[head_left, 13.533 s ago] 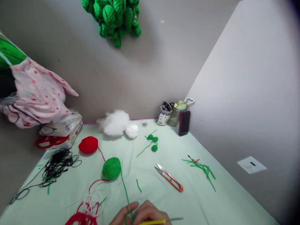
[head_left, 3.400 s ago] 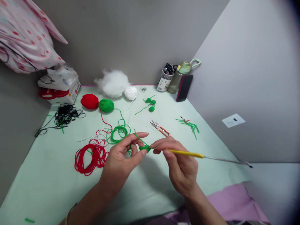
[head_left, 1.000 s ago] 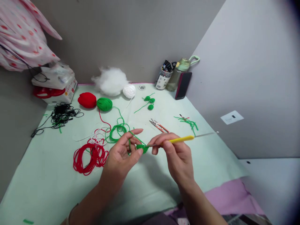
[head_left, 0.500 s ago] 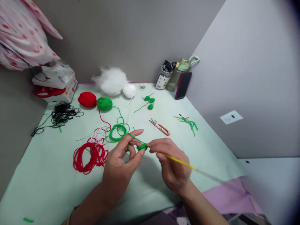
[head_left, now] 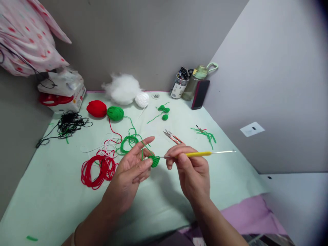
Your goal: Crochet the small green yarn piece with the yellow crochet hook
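Observation:
Pinched between the thumb and fingers of my left hand (head_left: 133,167) is a small green crochet piece (head_left: 154,161). Green yarn (head_left: 142,145) runs over its raised index finger, back toward a loose green coil (head_left: 128,143). My right hand (head_left: 192,171) grips a double-ended crochet hook (head_left: 198,154) by its yellow handle. The hook's thin metal shaft points left and its tip meets the edge of the green piece; the other metal end sticks out to the right. Just beyond my right hand lie orange-handled thread snips (head_left: 173,137), partly covered by it.
Left of my hands lie red yarn loops (head_left: 98,172), white strands and a black yarn tangle (head_left: 70,124). Farther back are red (head_left: 96,108), green (head_left: 115,113) and white balls (head_left: 142,99), stuffing (head_left: 123,89) and small green crochet pieces (head_left: 165,117). A phone (head_left: 200,95) leans against a bottle.
The hook has swung from a downward slant to nearly level. My right hand has shifted slightly right, away from the green piece, which now shows more between my left fingers.

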Action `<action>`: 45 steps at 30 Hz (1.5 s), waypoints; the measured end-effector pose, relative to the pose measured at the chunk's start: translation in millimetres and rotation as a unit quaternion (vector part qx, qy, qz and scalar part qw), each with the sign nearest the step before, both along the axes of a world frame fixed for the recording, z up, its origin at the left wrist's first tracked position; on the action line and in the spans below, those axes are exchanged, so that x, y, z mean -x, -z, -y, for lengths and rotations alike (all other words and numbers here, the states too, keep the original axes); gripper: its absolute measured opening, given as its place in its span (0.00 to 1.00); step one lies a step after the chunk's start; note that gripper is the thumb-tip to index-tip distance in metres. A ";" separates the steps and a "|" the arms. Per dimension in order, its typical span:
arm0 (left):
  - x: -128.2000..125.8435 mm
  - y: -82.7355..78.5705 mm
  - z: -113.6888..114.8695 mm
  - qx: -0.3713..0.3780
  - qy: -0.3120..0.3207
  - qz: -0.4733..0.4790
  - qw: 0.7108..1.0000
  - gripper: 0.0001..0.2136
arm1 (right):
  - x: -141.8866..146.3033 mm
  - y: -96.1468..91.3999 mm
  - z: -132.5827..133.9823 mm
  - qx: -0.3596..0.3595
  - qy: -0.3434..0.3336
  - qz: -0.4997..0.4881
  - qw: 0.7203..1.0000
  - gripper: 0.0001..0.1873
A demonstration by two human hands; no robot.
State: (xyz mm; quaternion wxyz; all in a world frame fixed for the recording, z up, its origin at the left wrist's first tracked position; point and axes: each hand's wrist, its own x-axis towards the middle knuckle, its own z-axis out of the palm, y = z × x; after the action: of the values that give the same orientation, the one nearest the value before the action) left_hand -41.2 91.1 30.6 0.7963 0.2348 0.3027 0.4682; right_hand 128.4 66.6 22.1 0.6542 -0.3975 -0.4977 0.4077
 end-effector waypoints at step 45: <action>-7.2 4.4 0.0 0.058 0.030 0.016 0.998 0.18 | -2.2 8.7 2.0 -0.075 0.080 0.145 0.983 0.11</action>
State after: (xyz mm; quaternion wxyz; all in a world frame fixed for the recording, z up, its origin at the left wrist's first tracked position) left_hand -34.0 91.0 26.2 0.8269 0.1893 0.3096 0.4296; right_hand 130.6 64.6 13.4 0.6333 -0.4410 -0.5832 0.2536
